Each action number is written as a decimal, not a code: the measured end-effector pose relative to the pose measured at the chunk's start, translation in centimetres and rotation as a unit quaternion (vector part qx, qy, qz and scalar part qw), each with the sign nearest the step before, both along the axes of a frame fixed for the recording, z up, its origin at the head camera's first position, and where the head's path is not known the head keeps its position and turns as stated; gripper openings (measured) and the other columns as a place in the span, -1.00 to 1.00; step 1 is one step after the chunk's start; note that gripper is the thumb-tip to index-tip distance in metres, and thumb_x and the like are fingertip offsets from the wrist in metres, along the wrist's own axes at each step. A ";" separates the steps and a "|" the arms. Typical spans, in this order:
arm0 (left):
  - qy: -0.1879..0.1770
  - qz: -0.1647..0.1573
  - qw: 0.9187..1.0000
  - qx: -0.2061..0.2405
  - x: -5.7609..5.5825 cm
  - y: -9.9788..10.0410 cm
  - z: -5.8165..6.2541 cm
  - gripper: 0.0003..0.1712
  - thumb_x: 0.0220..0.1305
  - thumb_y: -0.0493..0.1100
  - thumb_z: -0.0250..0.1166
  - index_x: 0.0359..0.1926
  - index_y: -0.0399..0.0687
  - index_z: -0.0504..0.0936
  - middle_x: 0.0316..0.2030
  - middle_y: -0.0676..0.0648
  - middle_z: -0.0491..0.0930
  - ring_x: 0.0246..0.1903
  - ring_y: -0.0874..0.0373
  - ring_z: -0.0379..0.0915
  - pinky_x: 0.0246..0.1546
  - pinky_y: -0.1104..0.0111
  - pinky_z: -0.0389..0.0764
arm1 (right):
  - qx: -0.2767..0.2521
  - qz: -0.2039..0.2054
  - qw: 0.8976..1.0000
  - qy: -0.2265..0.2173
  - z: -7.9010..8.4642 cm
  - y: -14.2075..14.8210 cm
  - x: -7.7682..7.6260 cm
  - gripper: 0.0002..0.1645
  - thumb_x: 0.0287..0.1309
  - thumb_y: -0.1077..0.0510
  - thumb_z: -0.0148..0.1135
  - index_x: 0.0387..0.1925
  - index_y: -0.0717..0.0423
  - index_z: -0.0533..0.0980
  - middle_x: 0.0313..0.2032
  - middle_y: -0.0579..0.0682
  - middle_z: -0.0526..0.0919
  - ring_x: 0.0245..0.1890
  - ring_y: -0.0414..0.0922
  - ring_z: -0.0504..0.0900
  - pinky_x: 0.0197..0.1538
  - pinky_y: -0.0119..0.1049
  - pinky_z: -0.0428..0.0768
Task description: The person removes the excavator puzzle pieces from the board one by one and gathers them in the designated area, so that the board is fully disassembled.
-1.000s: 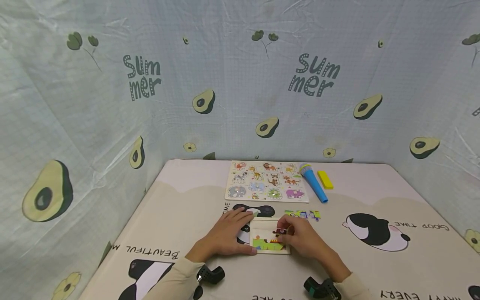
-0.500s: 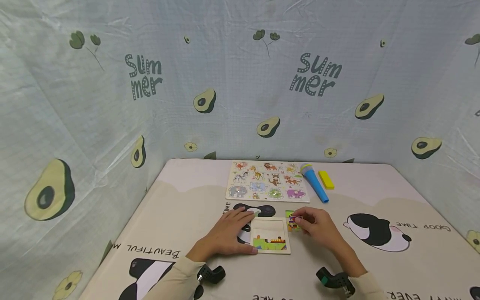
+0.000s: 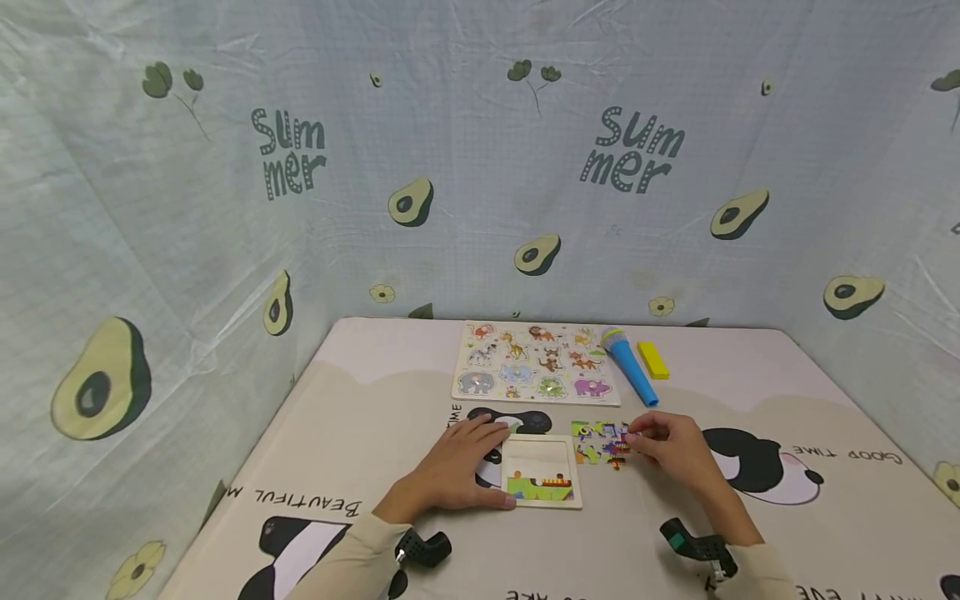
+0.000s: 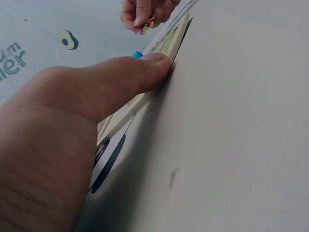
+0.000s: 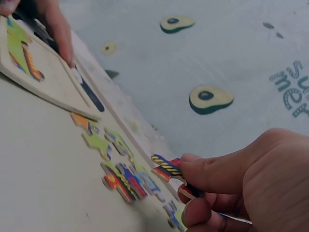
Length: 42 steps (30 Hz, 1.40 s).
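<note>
My left hand (image 3: 453, 471) rests at the left side of a small wooden puzzle tray (image 3: 538, 454), fingers stretched out, thumb on its near corner. Joined green, red and yellow pieces (image 3: 538, 487) fill the tray's near part; the rest is bare wood. Between thumb and fingers, my right hand (image 3: 675, 450) pinches a jigsaw piece (image 5: 166, 166) with red, black and yellow-striped print, held above the table in the right wrist view. Left of that hand, several loose jigsaw pieces (image 5: 123, 181) lie beside the tray. My right fingers hide part of the held piece.
Behind the tray lies a larger animal peg board (image 3: 536, 364). A blue toy microphone (image 3: 630, 367) and a yellow block (image 3: 652, 360) are at its right. The patterned tablecloth (image 3: 360, 433) meets an avocado-print curtain (image 3: 465, 275) at the back.
My right hand has moved from over the tray rightward, past the loose pieces. A dark red piece it carried now lies among them, and it pinches another piece. My left hand stays put.
</note>
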<state>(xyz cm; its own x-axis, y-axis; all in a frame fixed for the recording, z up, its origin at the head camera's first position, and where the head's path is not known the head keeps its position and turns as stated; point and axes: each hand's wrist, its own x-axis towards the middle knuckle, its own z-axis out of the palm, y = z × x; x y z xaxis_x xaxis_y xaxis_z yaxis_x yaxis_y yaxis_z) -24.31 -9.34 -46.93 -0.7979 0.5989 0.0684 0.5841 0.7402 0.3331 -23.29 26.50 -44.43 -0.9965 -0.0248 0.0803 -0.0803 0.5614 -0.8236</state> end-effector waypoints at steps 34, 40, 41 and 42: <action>0.008 -0.001 1.000 0.000 0.0 0.0 0.0 0.18 -0.02 0.63 0.24 0.53 0.16 0.30 0.51 0.10 0.24 0.56 0.05 -0.05 0.53 -0.01 0.01 | 0.089 -0.041 0.995 -0.030 -1.1 1.5 -0.2 -0.60 0.08 0.12 0.54 -0.15 0.26 0.57 -0.37 0.04 0.53 -0.47 -0.10 0.49 -0.49 -0.35 0.56; 0.007 -0.001 1.000 0.002 0.1 0.0 0.1 0.18 -0.02 0.62 0.24 0.53 0.15 0.30 0.51 0.10 0.24 0.56 0.04 -0.04 0.53 -0.01 0.02 | 0.077 -0.046 0.996 -0.005 -0.7 1.0 0.0 -0.67 0.12 0.12 0.48 -0.17 0.23 0.59 -0.41 0.01 0.53 -0.48 -0.11 0.50 -0.49 -0.36 0.52; 0.006 -0.001 1.000 0.002 0.1 0.0 0.1 0.18 -0.02 0.62 0.24 0.53 0.15 0.30 0.51 0.09 0.25 0.56 0.04 -0.04 0.53 -0.02 0.02 | 0.074 -0.045 0.996 0.004 -0.6 0.7 0.0 -0.69 0.13 0.13 0.48 -0.18 0.23 0.59 -0.42 0.01 0.53 -0.49 -0.11 0.50 -0.49 -0.36 0.51; 0.004 -0.001 1.000 0.003 0.1 0.0 0.1 0.18 -0.02 0.62 0.25 0.53 0.15 0.30 0.51 0.09 0.25 0.56 0.04 -0.04 0.53 -0.02 0.02 | 0.071 -0.043 0.996 0.012 -0.5 0.4 0.0 -0.70 0.13 0.15 0.47 -0.18 0.23 0.59 -0.42 0.01 0.53 -0.49 -0.11 0.49 -0.50 -0.37 0.50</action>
<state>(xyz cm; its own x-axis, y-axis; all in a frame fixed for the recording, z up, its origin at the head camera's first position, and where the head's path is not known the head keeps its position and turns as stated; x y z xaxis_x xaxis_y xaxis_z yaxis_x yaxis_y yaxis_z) -24.20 -9.37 -46.81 -0.7965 0.5995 0.0783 0.5876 0.7370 0.3340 -23.24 26.86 -44.92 -0.9932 0.0487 0.1055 -0.0447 0.6779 -0.7338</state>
